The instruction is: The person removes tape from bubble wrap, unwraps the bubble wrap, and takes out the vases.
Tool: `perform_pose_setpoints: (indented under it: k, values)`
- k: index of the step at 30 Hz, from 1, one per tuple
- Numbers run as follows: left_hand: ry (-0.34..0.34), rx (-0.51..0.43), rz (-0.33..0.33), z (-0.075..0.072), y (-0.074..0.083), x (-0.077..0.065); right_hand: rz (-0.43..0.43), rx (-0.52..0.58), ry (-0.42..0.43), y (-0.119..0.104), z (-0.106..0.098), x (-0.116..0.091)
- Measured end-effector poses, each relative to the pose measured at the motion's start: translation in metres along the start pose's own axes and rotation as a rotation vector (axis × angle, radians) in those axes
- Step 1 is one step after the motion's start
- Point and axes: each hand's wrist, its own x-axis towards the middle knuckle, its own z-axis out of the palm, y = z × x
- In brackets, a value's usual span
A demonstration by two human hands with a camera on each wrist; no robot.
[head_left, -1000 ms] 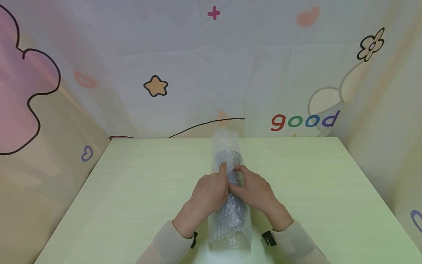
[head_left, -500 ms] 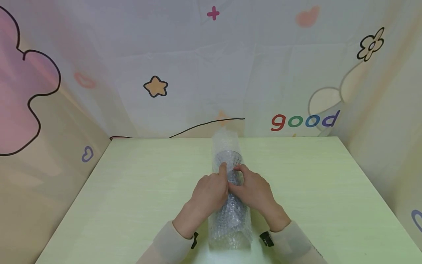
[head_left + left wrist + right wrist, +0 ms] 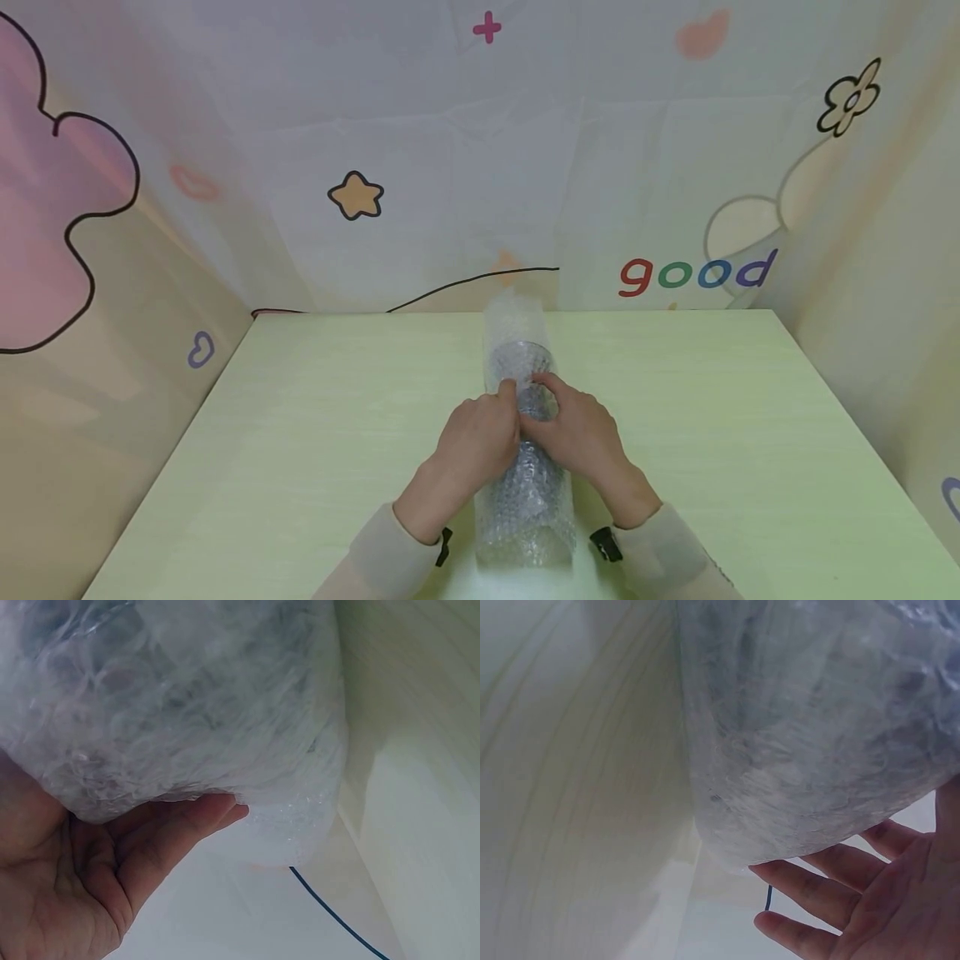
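Observation:
A long roll of bubble wrap (image 3: 531, 492), with a darker cylindrical thing visible inside it, lies lengthwise on the table, pointing away from me. My left hand (image 3: 480, 437) rests on top of the roll from the left; in the left wrist view its slightly bent fingers (image 3: 169, 844) touch the wrap. From the right, my right hand (image 3: 581, 433) presses the roll, its index finger and thumb arched apart and the thumb tip meeting the left hand. Its spread fingers (image 3: 817, 896) show in the right wrist view, some touching the wrap. The left thumb tip is hidden.
The pale green table (image 3: 337, 400) extends on both sides of the roll. A printed cloth (image 3: 442, 150) with a star, flowers and the word "good" hangs behind and at the sides. A black clip (image 3: 606, 544) sits by the right sleeve.
My left index finger has drawn back slightly and bent, having pointed further forward along the roll. The right hand and the roll stay nearly where they were.

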Motion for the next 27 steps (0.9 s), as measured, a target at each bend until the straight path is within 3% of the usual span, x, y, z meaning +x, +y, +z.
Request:
perform_pose_setpoints:
  k: [13, 27]
  values:
    - [-0.066, -0.061, -0.015, -0.0059, -0.0044, 0.0011, -0.011, 0.002, 0.013, 0.0036, 0.0009, 0.0005]
    - [-0.064, -0.183, -0.067, -0.0038, -0.0066, 0.0008, 0.008, 0.015, 0.013, 0.0037, 0.0009, -0.0003]
